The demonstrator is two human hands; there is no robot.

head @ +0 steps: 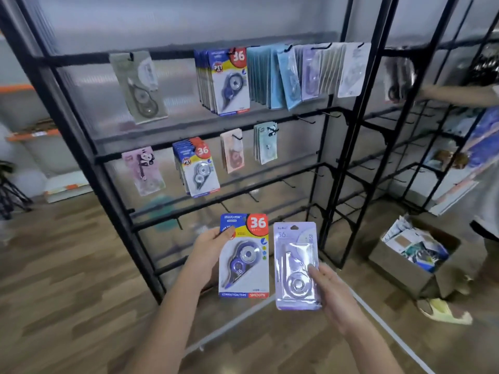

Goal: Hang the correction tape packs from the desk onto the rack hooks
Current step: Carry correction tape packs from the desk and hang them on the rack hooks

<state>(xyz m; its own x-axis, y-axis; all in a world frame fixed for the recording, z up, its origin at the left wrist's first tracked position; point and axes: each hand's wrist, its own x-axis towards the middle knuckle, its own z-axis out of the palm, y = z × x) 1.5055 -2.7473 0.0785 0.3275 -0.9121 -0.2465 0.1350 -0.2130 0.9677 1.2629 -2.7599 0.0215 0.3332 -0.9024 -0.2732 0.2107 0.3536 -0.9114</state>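
Observation:
My left hand (pixel 209 245) pinches the upper left edge of a blue, white and red correction tape pack (pixel 244 256) marked 36. Beside it, my right hand (pixel 328 290) grips the lower right side of a pale purple correction tape pack (pixel 295 265). Both packs are upright, low in front of the black rack (pixel 348 122). Matching blue packs hang on an upper hook (pixel 229 79) and a middle hook (pixel 198 168). Purple and light blue packs (pixel 305 74) hang at the upper right. Bare hooks (pixel 305 119) stick out from the middle and lower bars.
An open cardboard box (pixel 413 260) full of packs stands on the wooden floor at the right. Another person's arm (pixel 459 95) reaches into the neighbouring rack, with a foot (pixel 445 310) near the box. A tripod (pixel 10 190) stands at the far left.

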